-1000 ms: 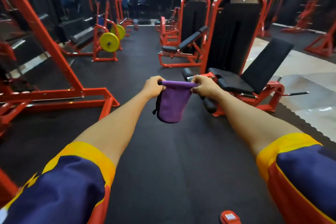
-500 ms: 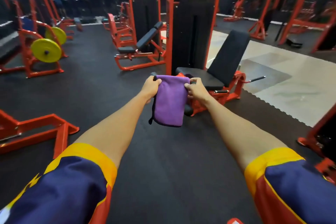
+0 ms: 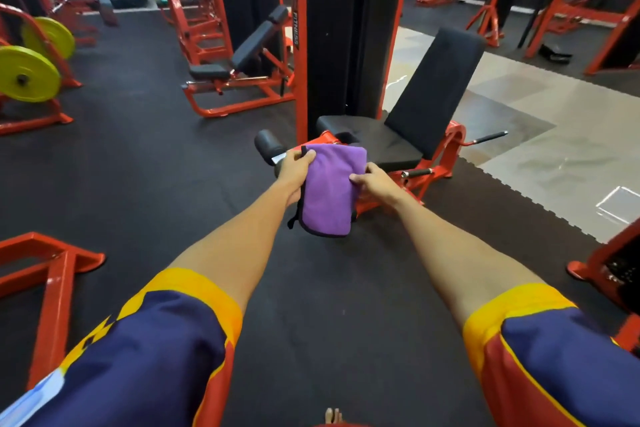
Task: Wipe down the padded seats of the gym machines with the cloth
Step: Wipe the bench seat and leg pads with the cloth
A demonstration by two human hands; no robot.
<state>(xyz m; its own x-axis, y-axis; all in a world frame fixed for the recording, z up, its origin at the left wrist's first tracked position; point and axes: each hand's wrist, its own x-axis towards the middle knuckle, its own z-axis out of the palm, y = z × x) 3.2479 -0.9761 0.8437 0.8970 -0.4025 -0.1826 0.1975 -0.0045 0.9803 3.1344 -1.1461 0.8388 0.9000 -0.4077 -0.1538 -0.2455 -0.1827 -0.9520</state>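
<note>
A folded purple cloth point(image 3: 329, 191) with a dark edge hangs in front of me between both hands. My left hand point(image 3: 294, 166) grips its upper left corner. My right hand point(image 3: 372, 182) pinches its right edge lower down. Just beyond the cloth stands a red leg machine with a black padded seat point(image 3: 384, 139), a tall black backrest point(image 3: 433, 87) and a black roller pad point(image 3: 268, 144). Both hands are short of the seat and do not touch it.
A second red machine with a black seat point(image 3: 211, 71) and angled pad stands further back left. Yellow weight plates point(image 3: 26, 74) sit at far left. A red frame base point(image 3: 52, 274) lies at near left, another red frame point(image 3: 609, 267) at right. Pale floor tiles point(image 3: 554, 149) lie right.
The view has swung and closed in on the leg machine, which now looks larger and nearer. My right hand has slid from the cloth's top corner down its right edge.
</note>
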